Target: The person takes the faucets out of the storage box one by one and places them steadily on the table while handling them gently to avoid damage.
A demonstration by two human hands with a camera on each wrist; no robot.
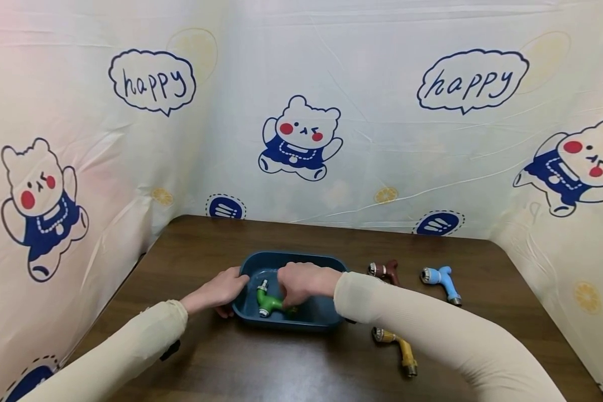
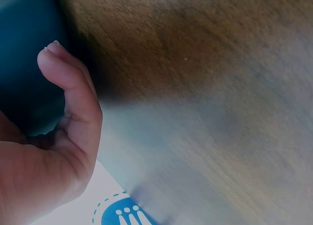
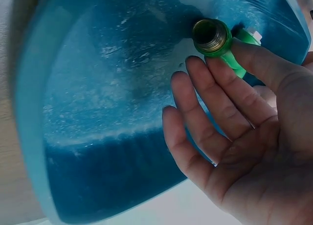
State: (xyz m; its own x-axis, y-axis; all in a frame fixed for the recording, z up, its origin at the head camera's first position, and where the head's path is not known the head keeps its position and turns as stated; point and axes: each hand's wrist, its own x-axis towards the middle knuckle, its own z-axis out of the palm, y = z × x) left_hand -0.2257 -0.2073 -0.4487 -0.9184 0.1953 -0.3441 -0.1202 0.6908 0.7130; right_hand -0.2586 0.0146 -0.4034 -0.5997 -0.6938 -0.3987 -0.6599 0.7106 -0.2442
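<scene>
A green faucet (image 1: 268,301) lies low inside a blue plastic basin (image 1: 296,257). My right hand (image 1: 305,281) reaches into the basin and pinches the faucet's pipe end between thumb and index finger. In the right wrist view the threaded brass mouth of the green faucet (image 3: 215,38) shows, and the other fingers of the right hand (image 3: 234,122) extend beside it. At the basin's left end, my left hand (image 1: 224,288) holds the rim, thumb on top and fingers outside. The left wrist view shows the left hand (image 2: 73,117) with a bent finger against the blue wall.
Right of the basin, a dark red faucet (image 1: 384,271) and a light blue faucet (image 1: 441,281) lie on the brown wooden table (image 1: 241,368). A yellow faucet (image 1: 399,347) lies nearer, below the right forearm. Printed cloth (image 1: 382,156) hangs behind and at both sides.
</scene>
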